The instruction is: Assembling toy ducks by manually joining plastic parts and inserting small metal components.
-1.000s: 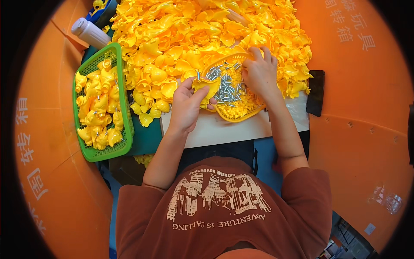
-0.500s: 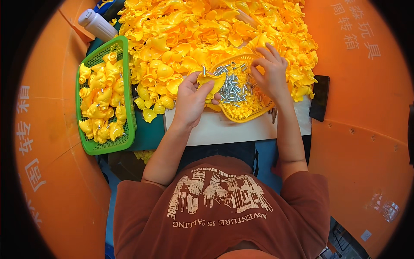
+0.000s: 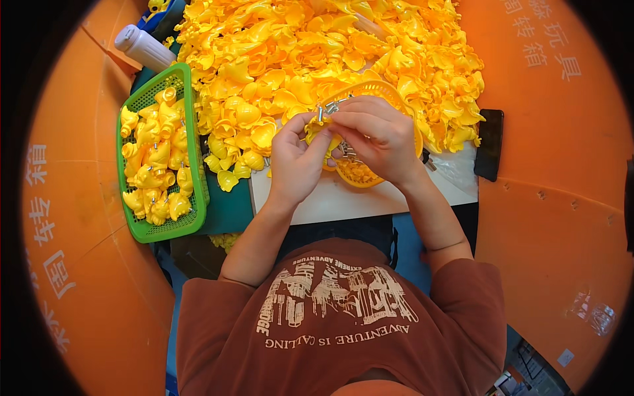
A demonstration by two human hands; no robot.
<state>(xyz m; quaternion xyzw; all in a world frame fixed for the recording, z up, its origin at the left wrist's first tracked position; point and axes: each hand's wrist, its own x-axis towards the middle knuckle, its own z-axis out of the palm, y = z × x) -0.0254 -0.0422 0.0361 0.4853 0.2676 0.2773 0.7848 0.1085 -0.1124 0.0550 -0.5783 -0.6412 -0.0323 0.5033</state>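
Observation:
My left hand [image 3: 295, 160] is closed around a curved yellow plastic shell piece [image 3: 316, 127], from which a silver metal pin [image 3: 321, 113] stands up. My right hand [image 3: 383, 140] has its fingers pinched together right beside that shell piece, at the left hand's fingertips. Whatever those right fingers grip is hidden. Under the right hand lies a yellow basket [image 3: 417, 142], largely covered by it. Metal pins [image 3: 349, 154] and small yellow parts [image 3: 356, 174] show inside the basket.
A large heap of yellow plastic shells [image 3: 284, 59] covers the back of the table. At left stands a green basket [image 3: 193, 132] of joined yellow pieces, with a white bottle [image 3: 145, 47] behind it. A dark phone [image 3: 489, 145] lies at right. Orange panels [image 3: 548, 198] flank both sides.
My right hand has come left and down from the basket's far right side to the shell piece. My left hand has stayed nearly in place, still holding the piece.

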